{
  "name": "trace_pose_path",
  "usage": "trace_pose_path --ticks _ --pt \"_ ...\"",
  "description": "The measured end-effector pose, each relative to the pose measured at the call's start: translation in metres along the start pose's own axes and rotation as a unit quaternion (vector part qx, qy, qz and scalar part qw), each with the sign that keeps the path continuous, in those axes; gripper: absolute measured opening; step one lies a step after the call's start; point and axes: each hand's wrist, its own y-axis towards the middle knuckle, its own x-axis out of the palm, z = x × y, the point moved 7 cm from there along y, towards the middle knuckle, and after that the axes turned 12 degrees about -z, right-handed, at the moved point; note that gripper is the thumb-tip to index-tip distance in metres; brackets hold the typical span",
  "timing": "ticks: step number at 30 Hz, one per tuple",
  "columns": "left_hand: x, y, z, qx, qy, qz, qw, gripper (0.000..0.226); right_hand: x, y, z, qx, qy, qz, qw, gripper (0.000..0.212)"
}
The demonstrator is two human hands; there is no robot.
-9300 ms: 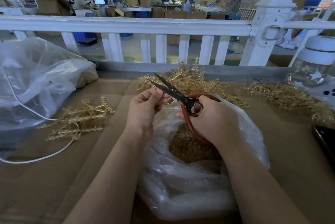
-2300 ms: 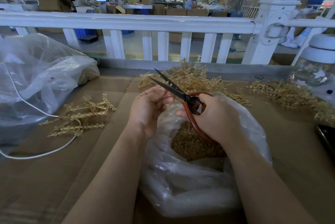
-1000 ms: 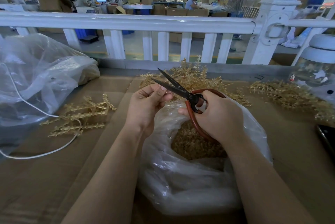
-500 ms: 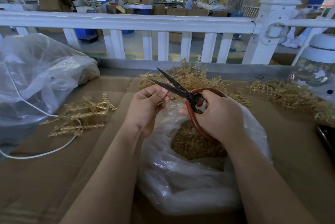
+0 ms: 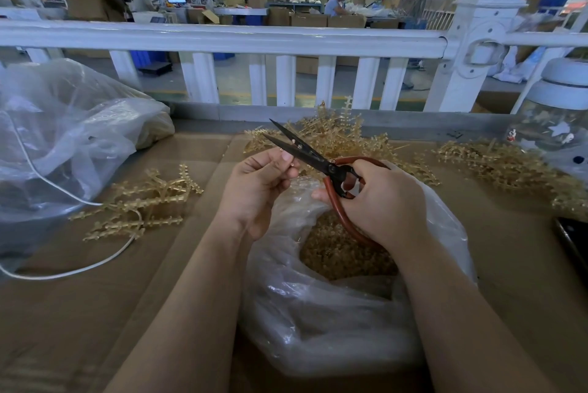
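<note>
Cardboard-covered bench (image 5: 95, 313) runs along a white railing (image 5: 222, 37). Big clear plastic bag (image 5: 63, 144) slumped at far left, with a white cord (image 5: 63, 271) trailing out of it across the cardboard. Open clear bag (image 5: 318, 322) sits at centre front under both forearms, with a heap of small gold offcuts (image 5: 337, 259) inside. 3 piles of gold plastic sprigs: back pile (image 5: 334, 134) against the bench's far edge, right pile (image 5: 493, 163), and a smaller left pile (image 5: 143, 198) lying on the cord. Glass jar with a white lid (image 5: 553, 125) at far right, just behind the right pile. Both hands are above the mouth of the open bag. Right hand (image 5: 381, 205) has its fingers curled through the red loop handles of the scissors (image 5: 305, 152); black blades parted narrowly, tips pointing up and left. Left hand (image 5: 257, 185) has thumb and forefinger pinched on a small gold piece (image 5: 290, 164), right at the lower blade. Piece is too small to make out its shape.
</note>
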Motion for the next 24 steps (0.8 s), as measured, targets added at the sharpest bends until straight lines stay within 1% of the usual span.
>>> trace_pose_path --ticks 4,11,14,19,22,23,24 --pt "-0.002 0.0 -0.002 -0.004 -0.02 -0.001 1.0 0.011 0.003 0.001 0.0 0.005 0.006 -0.015 1.0 0.067" --pt "-0.005 0.0 -0.004 -0.01 -0.026 -0.002 1.0 0.01 0.009 0.001 0.001 0.003 0.031 -0.049 0.998 0.062" --pt "-0.005 0.0 -0.004 -0.01 -0.03 -0.001 1.0 0.009 0.007 0.001 0.0 0.005 0.034 -0.043 0.998 0.058" --pt "-0.006 0.001 -0.003 -0.008 -0.034 0.014 0.999 0.003 0.01 0.002 0.001 0.012 0.036 -0.054 0.998 0.059" --pt "-0.005 0.001 0.0 0.009 -0.009 0.021 1.0 0.003 0.01 0.002 0.001 0.013 0.035 -0.055 0.998 0.056" --pt "-0.004 0.0 0.002 0.018 0.003 0.024 1.0 0.007 0.01 0.002 0.001 0.013 0.031 -0.053 0.998 0.054" --pt "-0.004 0.0 0.004 0.03 0.015 0.028 0.999 0.017 0.009 0.002 0.001 0.012 0.03 -0.05 0.998 0.054"
